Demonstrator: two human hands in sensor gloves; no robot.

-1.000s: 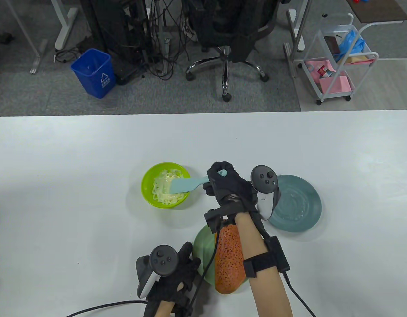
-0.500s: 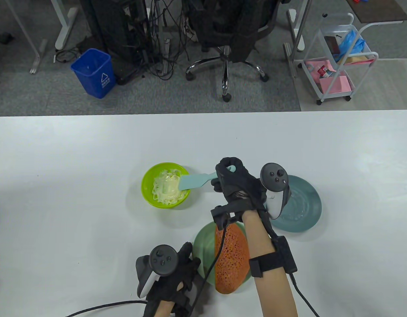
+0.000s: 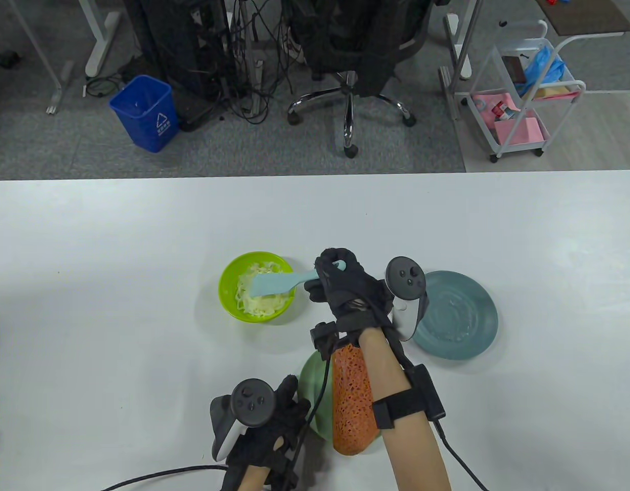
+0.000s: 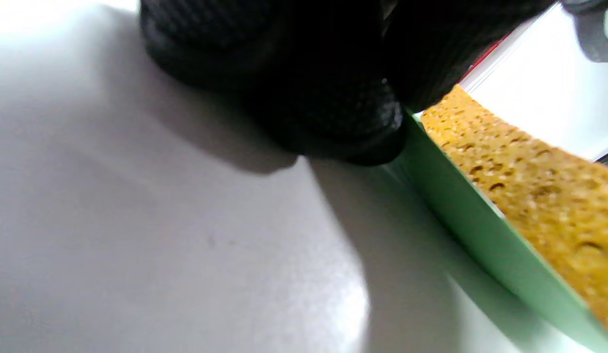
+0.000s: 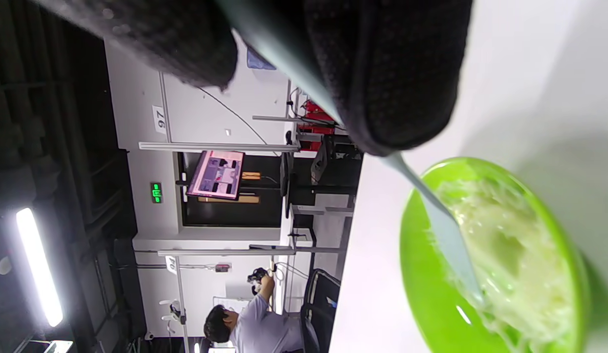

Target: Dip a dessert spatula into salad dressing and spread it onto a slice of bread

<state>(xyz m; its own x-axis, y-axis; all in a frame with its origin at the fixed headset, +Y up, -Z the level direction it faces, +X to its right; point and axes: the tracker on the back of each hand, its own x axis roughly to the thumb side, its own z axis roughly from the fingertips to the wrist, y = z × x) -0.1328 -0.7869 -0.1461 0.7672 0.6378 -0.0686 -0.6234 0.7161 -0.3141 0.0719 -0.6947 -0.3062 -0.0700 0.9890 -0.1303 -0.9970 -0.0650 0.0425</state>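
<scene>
Table (image 3: 115, 245), white and broad, is seen with wide bare stretches to the left, right and far side of the small group of things near its middle and near edge. The lime-green bowl (image 3: 228, 299) of pale salad dressing (image 3: 259, 302) stands apart from the other dishes, with free surface all round it.

The light blue dessert spatula (image 3: 276, 282) is held by the right hand (image 3: 348, 289), whose fingers are curled round the handle. Its long axis is laid nearly level across the table view, the blade pointing left over the bowl and the handle end running right into the fist. In the right wrist view the blade tip (image 5: 473, 289) is seen down in the dressing (image 5: 515, 260), inside the green rim (image 5: 412, 274).

The bread slice (image 3: 351, 399), orange-brown and porous, is laid on the pale green plate (image 3: 310, 388) near the table's near edge, its length running away from the person. It is partly covered by the right forearm, which crosses above it. The left hand (image 3: 266, 424) is rested on the table at the plate's left rim, fingers loosely bent with nothing held; in the left wrist view a fingertip (image 4: 353, 122) is seen against the plate's rim (image 4: 461, 215), beside the bread (image 4: 529, 186).

A grey-blue plate (image 3: 463, 317) is set just right of the right hand. Beyond the far edge, an office chair (image 3: 351, 66), a blue bin (image 3: 143, 112) and a white cart (image 3: 524, 92) are stood on the floor.
</scene>
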